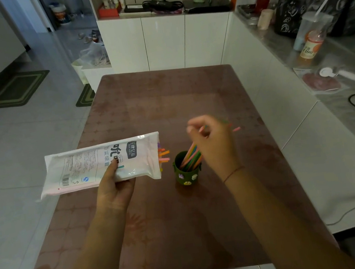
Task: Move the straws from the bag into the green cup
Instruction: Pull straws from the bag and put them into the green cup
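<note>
left hand (113, 189) grips bag (101, 164) above table (184, 224), straw tips poking out | right hand (213, 145) pinches straws (192, 155) standing in green cup (187, 169)

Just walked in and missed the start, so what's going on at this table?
A person is working with both hands. The left hand holds the white bag, its open end turned toward the green cup, with a few straw ends poking out. The right hand grips a bunch of coloured straws whose lower ends already sit in the green cup, which stands on the brown table.
</note>
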